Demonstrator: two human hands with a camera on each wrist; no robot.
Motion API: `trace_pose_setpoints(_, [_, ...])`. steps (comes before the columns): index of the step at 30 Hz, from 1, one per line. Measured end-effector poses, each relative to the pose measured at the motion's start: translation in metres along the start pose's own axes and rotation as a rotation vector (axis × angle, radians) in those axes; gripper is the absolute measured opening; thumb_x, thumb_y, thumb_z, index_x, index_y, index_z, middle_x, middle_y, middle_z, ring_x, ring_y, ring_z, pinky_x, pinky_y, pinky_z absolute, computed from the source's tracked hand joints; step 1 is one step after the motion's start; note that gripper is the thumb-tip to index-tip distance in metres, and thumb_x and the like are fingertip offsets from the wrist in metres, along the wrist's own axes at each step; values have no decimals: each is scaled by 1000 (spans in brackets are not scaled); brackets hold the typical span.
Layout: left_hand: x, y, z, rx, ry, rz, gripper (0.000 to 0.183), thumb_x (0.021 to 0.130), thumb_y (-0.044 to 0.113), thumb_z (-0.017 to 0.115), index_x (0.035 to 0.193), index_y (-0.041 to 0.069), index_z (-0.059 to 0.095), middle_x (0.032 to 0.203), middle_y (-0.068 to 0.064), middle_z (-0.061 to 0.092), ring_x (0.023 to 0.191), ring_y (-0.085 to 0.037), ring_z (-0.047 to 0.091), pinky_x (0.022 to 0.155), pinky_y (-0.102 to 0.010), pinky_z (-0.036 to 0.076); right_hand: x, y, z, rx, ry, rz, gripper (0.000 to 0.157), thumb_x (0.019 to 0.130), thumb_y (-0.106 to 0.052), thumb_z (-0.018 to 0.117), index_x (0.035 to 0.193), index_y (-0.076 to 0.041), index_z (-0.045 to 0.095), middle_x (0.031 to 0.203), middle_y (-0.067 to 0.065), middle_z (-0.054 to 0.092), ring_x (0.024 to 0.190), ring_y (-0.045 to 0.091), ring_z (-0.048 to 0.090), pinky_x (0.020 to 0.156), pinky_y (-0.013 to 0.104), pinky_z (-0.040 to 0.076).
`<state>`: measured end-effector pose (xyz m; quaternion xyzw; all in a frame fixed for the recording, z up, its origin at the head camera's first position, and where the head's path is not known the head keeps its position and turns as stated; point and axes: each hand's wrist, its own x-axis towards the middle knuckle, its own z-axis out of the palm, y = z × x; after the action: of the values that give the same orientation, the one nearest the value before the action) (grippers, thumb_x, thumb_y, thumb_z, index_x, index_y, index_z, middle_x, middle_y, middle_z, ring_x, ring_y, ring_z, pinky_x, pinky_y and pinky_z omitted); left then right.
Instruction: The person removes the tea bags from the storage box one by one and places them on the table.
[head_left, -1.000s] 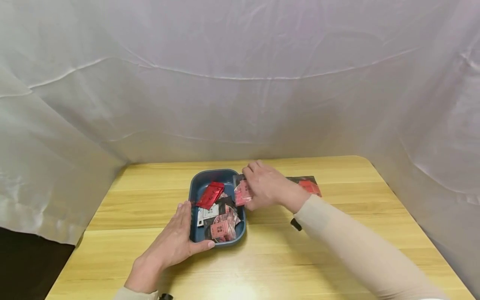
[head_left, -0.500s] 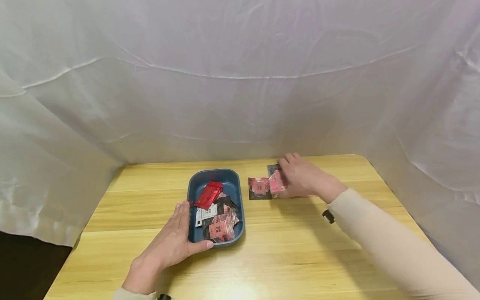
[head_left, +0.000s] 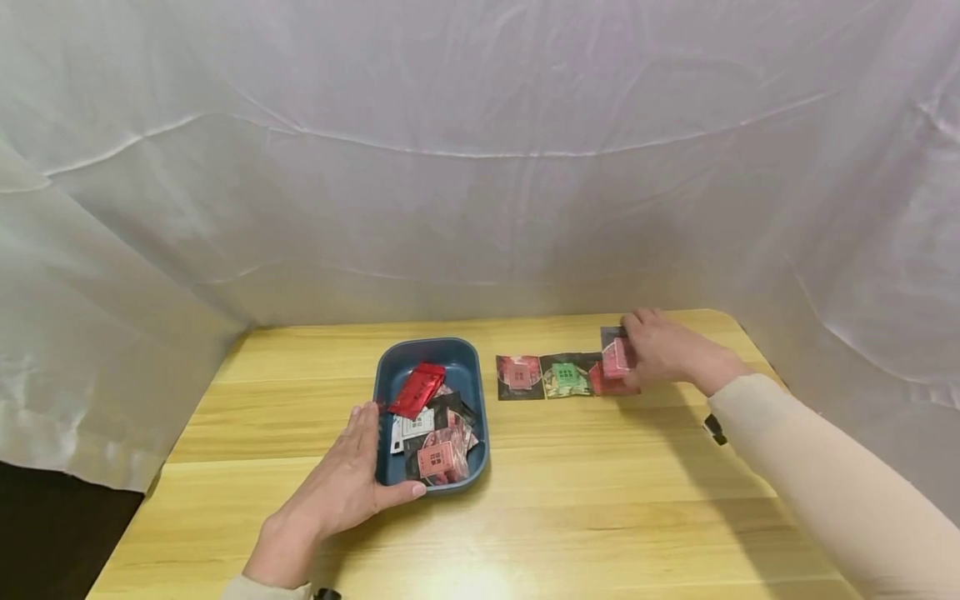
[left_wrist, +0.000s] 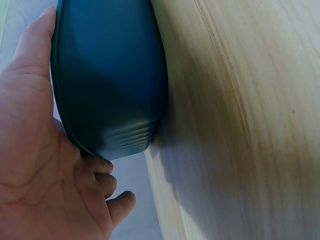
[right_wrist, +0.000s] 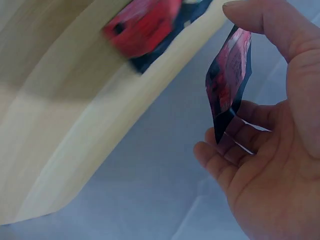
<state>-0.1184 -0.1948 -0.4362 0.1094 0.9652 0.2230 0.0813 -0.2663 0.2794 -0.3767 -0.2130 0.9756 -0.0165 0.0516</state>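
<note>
My right hand [head_left: 667, 346] pinches a black-and-pink sachet [head_left: 616, 352] between thumb and fingers, over the right end of a row on the table. In the right wrist view the same sachet [right_wrist: 231, 72] stands edge-up, apart from the tabletop. The row below holds a pink-labelled sachet [head_left: 519, 377], a green-labelled sachet [head_left: 566, 377] and a red-labelled sachet [head_left: 602, 381], the last partly hidden. My left hand [head_left: 341, 475] rests against a blue tray [head_left: 483, 417], fingers straight along its left side and thumb at the front rim. The tray wall [left_wrist: 110, 65] fills the left wrist view.
Inside the tray lie shiny red packets [head_left: 418, 390], a white-labelled sachet [head_left: 415, 423] and a pink-labelled sachet [head_left: 438, 458] among others. The wooden table [head_left: 525, 533] meets a pale curtain [head_left: 480, 208] at its back edge.
From the tray's right rim, my right hand has carried the pinched sachet rightward along the row, uncovering the pink-labelled and green-labelled sachets. My left hand stays at the tray.
</note>
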Motion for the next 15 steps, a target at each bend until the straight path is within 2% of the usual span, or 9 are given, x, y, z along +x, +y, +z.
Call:
trace_pose_setpoints(5, [-1, 0, -1, -2, -2, -5, 139, 80, 83, 70, 166, -7, 7, 174, -28, 11, 162, -46, 8, 128, -62, 23, -5, 22, 6, -11, -15, 24, 91, 70, -42, 92, 132, 11, 52, 123, 27, 58, 111, 41, 55, 97, 59, 54])
trace_pose_setpoints(9, [-1, -1, -1, 0, -1, -10, 141, 79, 86, 68, 166, -6, 7, 174, -28, 11, 162, -46, 9, 128, -62, 23, -7, 36, 13, -17, -32, 33, 92, 71, -47, 93, 132, 10, 53, 124, 29, 60, 116, 45, 57, 102, 62, 52])
trace_pose_setpoints(15, [-2, -1, -1, 2, 5, -8, 141, 79, 85, 69, 166, -7, 8, 174, -28, 12, 162, -46, 9, 128, -62, 24, -8, 52, 25, -21, -79, 34, 85, 69, -32, 91, 131, 11, 53, 125, 31, 58, 118, 49, 55, 105, 66, 49])
